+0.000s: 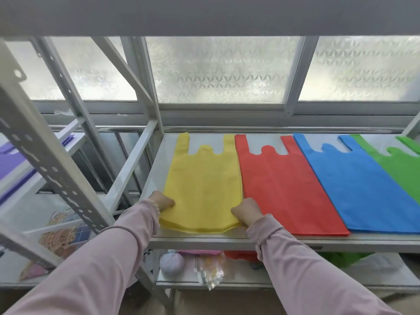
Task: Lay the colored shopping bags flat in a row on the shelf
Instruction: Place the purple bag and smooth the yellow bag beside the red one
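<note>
Purple sheets [10,164] far left on neighbouring rack, cut off by frame edge. My left hand [161,200] curled, pinching near-left corner of yellow bags [202,187]; fingertips hidden under fabric. Yellow bags: thin matte non-woven stack, vest-shaped handles, lying flat at left end of grey metal shelf [204,241]. My right hand [246,211] curled, gripping near-right corner. Red bags [286,189] just beside, then blue bags [361,187], flat too. Green bags [402,169] cut off at right.
</note>
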